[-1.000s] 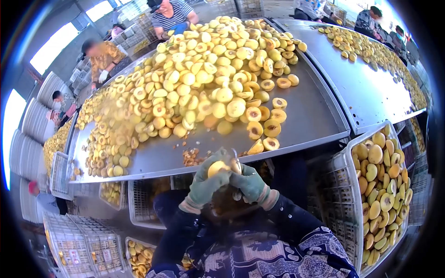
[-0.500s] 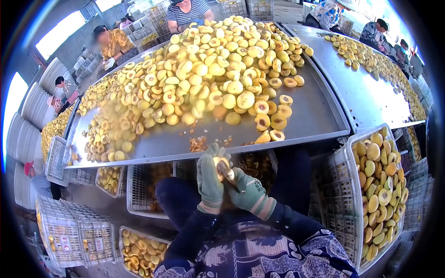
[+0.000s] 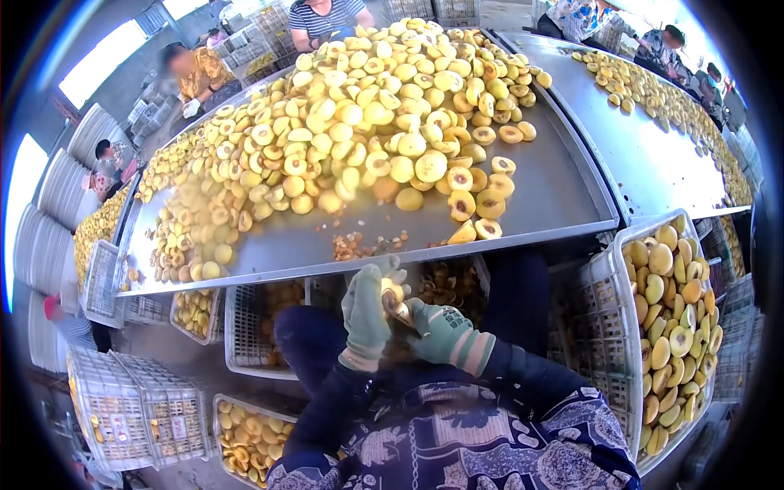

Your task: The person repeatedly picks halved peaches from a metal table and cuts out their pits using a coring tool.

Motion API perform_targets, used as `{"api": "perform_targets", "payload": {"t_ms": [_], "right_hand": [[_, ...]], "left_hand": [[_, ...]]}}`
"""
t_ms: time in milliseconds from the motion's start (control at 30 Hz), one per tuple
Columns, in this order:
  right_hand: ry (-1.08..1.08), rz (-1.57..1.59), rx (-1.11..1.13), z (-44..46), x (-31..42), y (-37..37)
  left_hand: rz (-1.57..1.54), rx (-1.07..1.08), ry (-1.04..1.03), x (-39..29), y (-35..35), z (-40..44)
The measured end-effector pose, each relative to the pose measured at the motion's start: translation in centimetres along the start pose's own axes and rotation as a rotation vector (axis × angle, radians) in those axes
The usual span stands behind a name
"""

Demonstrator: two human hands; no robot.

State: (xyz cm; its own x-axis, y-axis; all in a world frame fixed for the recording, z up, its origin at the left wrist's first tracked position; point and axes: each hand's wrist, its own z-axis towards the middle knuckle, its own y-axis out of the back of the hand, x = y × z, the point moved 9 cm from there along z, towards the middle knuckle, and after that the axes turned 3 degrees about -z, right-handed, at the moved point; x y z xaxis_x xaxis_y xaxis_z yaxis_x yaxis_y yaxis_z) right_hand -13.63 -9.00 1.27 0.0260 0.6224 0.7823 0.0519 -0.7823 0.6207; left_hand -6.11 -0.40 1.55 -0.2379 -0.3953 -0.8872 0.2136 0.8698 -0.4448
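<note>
My left hand [image 3: 363, 317], in a pale green glove, is closed around a yellow peach half [image 3: 392, 287] in front of my lap. Against the fruit's cut face rests a small curved tool [image 3: 400, 310], its exact kind unclear. My right hand [image 3: 445, 333], gloved with striped cuffs, grips this tool; its fingertips are partly hidden. Beyond both hands lies a big heap of peach halves [image 3: 359, 122] on the metal table [image 3: 547, 171]. Small orange-brown scraps [image 3: 351, 247] are scattered near the table's front edge.
A crate of peach halves [image 3: 678, 327] stands at my right. Below the table sits a crate [image 3: 233, 331], with another filled crate [image 3: 253, 441] at lower left. Stacked white crates [image 3: 135, 408] are farther left. Several co-workers, one in a striped shirt [image 3: 322, 20], sit around the tables.
The tool has shifted slightly on the peach half, and both hands have tilted a little. My view has moved slightly. The same hold continues in each hand.
</note>
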Motion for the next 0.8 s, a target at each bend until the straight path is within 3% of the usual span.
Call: {"api": "perform_targets", "payload": {"t_ms": [67, 167, 267, 367, 500, 600, 667, 700, 767, 800], "right_hand": [[0.035, -0.003, -0.014, 0.0, -0.8, -0.5], [-0.339, 0.688, 0.241, -1.2, 0.3, -0.9], [-0.461, 0.968, 0.5, -2.2, 1.2, -1.5], [-0.457, 1.226, 0.612, -2.1, 0.8, -3.0], [-0.115, 1.938, 0.857, -2.3, 2.9, -4.0], [0.03, 2.079, 0.89, -2.2, 3.8, -4.1], [-0.036, 1.996, 0.817, -2.3, 3.0, -3.6], [-0.07, 1.955, 0.779, -2.4, 2.7, -3.2], [-0.41, 1.575, 0.582, -2.1, -0.1, -3.9], [-0.559, 1.374, 0.473, -2.2, -1.9, -3.5]], "left_hand": [[-0.039, 0.077, 0.094, 0.7, -0.1, 0.3], [-0.002, 0.092, 0.133, 0.9, -0.5, 0.6], [-0.008, 0.036, 0.098, 1.4, -0.6, 0.7], [-0.044, -0.001, 0.143, 1.9, -0.7, 0.4], [-0.048, 0.056, 0.106, 1.9, -1.3, 0.5], [-0.012, 0.004, 0.079, 1.4, -0.8, 0.8], [0.036, 0.095, -0.216, -0.7, 1.1, 2.0], [-0.049, 0.01, -0.088, -1.4, 3.0, 2.6], [0.077, -0.169, -0.273, -4.8, 7.9, 3.0], [0.556, -0.03, -0.44, -7.9, 8.2, 3.0]]}}
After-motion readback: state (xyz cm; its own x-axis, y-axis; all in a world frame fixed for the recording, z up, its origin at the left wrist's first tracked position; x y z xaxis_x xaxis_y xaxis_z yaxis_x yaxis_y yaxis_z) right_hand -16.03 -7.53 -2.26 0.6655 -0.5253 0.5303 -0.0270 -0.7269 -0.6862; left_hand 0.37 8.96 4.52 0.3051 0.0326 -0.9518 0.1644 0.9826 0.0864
